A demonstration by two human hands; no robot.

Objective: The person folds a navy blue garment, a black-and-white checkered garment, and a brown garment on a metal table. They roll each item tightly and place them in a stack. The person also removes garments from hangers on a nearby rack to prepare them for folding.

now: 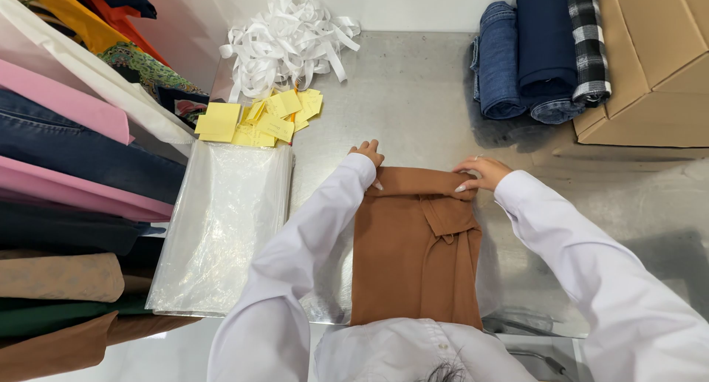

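Both hands, L [368,154] & R [481,173], gripped far fold of brown garment [413,256] on counter [413,94]; clear bags [225,227] lay beside L.

The brown garment [416,256] hides its near end under the white shirtfront; stacked clothes [66,205] run off left

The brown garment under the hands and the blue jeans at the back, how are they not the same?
The brown garment is rust brown; the blue jeans are faded denim blue. The brown garment lies flat in front, its far end being rolled by the left hand and right hand; the blue jeans sit fully rolled, untouched, beside other rolled clothes. Both rest on the metal table.
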